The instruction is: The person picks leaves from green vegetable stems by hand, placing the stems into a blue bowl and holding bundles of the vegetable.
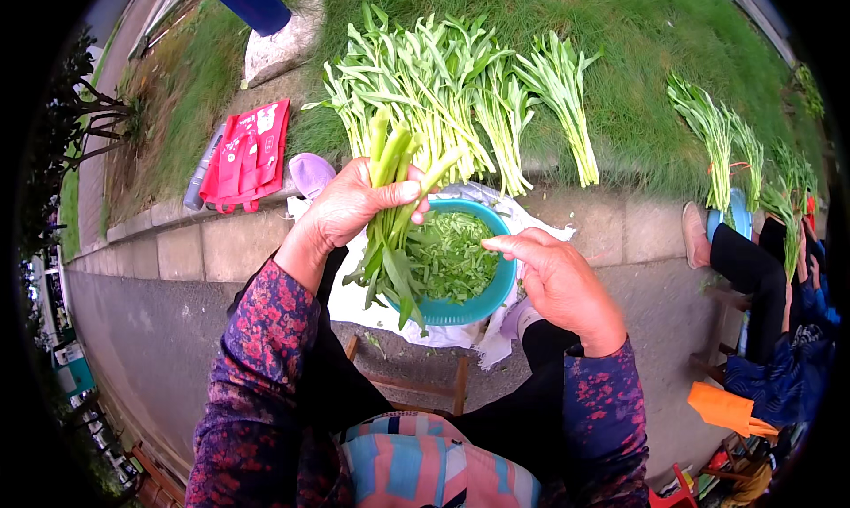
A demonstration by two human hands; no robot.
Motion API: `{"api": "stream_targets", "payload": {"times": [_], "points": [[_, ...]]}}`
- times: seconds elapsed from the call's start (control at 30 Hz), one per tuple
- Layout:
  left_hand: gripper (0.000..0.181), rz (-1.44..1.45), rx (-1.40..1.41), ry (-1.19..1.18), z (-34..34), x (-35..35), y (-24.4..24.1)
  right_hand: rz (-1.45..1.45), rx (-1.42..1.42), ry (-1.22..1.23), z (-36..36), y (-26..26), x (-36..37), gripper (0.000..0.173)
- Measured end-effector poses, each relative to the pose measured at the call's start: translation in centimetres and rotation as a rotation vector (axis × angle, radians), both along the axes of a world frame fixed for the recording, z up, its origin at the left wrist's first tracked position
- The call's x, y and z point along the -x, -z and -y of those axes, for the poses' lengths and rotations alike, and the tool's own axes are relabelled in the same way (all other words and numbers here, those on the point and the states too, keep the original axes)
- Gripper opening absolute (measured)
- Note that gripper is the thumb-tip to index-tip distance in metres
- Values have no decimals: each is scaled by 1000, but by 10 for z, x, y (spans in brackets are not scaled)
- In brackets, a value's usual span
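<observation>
My left hand (362,199) is closed around a bunch of leafy green stalks (392,226), cut stem ends up and leaves hanging down. Below and behind it, a round teal plastic basin (458,315) holds chopped greens (458,256) and stands on a white cloth (358,309). My right hand (554,276) is over the basin's right side, index finger pointing left and the other fingers curled; whether it holds something small cannot be told. Beyond the basin, many long-leafed stalks (425,90) lie side by side on the grass edge, with one bundle (564,103) apart at their right.
A red bag (249,156) and a grey cylindrical object (202,169) lie on the stone kerb (179,249) at left. At right, a seated person (750,262) has greens and a blue basin (740,219). A blue post (255,3) rises from a pale stone block (285,43).
</observation>
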State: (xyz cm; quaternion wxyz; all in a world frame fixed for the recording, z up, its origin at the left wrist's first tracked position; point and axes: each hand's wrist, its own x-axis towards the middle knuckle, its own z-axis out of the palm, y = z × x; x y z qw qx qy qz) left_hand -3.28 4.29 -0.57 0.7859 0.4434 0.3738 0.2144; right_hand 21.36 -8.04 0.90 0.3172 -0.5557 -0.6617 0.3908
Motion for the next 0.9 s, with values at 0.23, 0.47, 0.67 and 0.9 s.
{"api": "stream_targets", "payload": {"times": [0.23, 0.47, 0.67, 0.9], "points": [[24, -157, -71, 121, 5, -8, -9, -188, 89, 175, -8, -5, -6, 11], [21, -256, -208, 318, 9, -14, -10, -321, 145, 131, -5, -4, -4, 13], [19, -308, -303, 373, 12, -17, -12, -258, 153, 22, -3, -3, -1, 15], [19, -352, -358, 441, 11, -16, -12, -183, 97, 13, -6, -6, 6, 13]]}}
